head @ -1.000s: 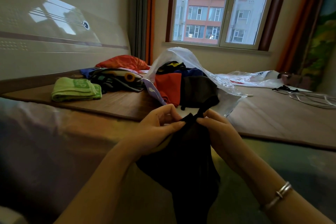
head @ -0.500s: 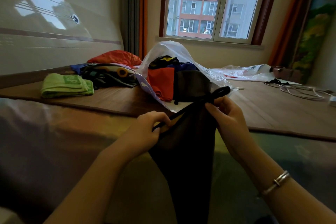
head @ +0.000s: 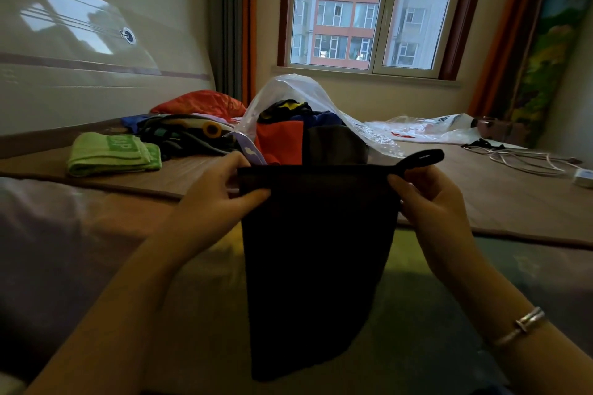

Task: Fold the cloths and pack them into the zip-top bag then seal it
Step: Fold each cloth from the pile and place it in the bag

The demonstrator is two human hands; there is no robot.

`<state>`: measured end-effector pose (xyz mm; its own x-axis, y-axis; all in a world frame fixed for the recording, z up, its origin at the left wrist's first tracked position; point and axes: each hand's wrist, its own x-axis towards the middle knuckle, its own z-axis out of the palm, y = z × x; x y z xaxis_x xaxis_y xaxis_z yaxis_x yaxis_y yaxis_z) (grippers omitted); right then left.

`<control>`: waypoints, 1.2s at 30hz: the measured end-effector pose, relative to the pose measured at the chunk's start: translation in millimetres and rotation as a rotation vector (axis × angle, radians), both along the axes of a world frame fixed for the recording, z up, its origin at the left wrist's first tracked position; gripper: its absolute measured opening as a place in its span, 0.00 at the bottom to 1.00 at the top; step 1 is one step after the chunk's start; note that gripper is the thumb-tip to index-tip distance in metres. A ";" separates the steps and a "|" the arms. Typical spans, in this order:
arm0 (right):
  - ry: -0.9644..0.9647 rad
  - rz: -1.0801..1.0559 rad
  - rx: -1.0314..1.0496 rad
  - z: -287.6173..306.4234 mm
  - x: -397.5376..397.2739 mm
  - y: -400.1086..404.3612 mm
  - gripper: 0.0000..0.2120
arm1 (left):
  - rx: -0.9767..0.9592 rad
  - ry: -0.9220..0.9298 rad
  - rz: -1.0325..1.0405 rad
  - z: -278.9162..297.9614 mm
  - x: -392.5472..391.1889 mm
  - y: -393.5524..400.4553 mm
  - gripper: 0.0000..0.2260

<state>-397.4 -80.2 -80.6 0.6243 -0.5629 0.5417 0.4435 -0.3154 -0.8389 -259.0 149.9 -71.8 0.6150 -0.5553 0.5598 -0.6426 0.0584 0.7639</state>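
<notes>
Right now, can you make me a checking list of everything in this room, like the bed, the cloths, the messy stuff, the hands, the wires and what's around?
Surface: brown mat spread over a bed.
Job's things: dark cloth held up flat by its top corners; clear zip-top bag behind it, open, with red, blue and dark cloths inside.
Clutter: folded green towel, loose clothes pile, second plastic bag.
Hands: left hand and right hand each pinch a top corner.
Cables: white cable coiled on the mat, far right.
Surroundings: window, white headboard, orange curtains.
</notes>
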 end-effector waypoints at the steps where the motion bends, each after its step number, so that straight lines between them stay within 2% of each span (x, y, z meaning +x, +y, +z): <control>1: -0.005 0.007 -0.019 0.3 1.0 2.4 0.06 | -0.038 0.039 -0.011 1.5 1.5 1.0 0.06; 5: 0.055 -0.086 -0.061 -7.0 15.6 0.1 0.06 | 0.062 0.077 0.076 -11.0 9.8 -11.1 0.13; 9: 0.099 -0.133 -0.037 -13.1 31.3 -11.1 0.05 | 0.132 0.101 0.064 -24.1 16.5 -29.9 0.21; 13: 0.103 -0.208 -0.044 -16.0 51.4 -23.6 0.05 | 0.124 0.014 0.146 -22.6 33.4 -41.0 0.23; 15: 0.122 -0.299 -0.115 -18.8 63.9 -29.3 0.08 | 0.075 -0.023 0.194 -23.4 41.3 -45.6 0.24; 18: 0.213 -0.434 -0.298 -28.8 79.1 -36.5 0.09 | -0.027 0.014 0.247 -36.5 52.6 -55.3 0.24; 21: 0.393 -0.532 -0.516 -46.2 89.7 -42.5 0.10 | 0.075 0.060 0.402 -63.2 65.6 -65.9 0.20; 24: 0.610 -0.580 -0.624 -59.0 94.0 -41.5 0.18 | 0.187 0.125 0.455 -82.1 69.9 -70.3 0.15; 27: 0.715 -0.608 -0.620 -60.3 94.5 -36.6 0.26 | 0.221 0.193 0.474 -84.5 69.6 -70.1 0.12; 30: 0.854 -0.545 -0.564 -58.0 89.6 -33.3 0.38 | 0.282 0.337 0.487 -79.9 70.7 -67.8 0.19; 32: 0.987 -0.514 -0.636 -59.5 81.9 -31.9 0.44 | 0.334 0.499 0.407 -77.1 72.9 -62.9 0.25; 34: 1.137 -0.437 -0.699 -59.9 74.6 -31.2 0.44 | 0.460 0.663 0.301 -73.4 70.8 -53.6 0.23; 36: 1.183 -0.312 -0.629 -61.5 72.7 -31.6 0.38 | 0.651 0.695 0.228 -70.7 68.3 -43.8 0.16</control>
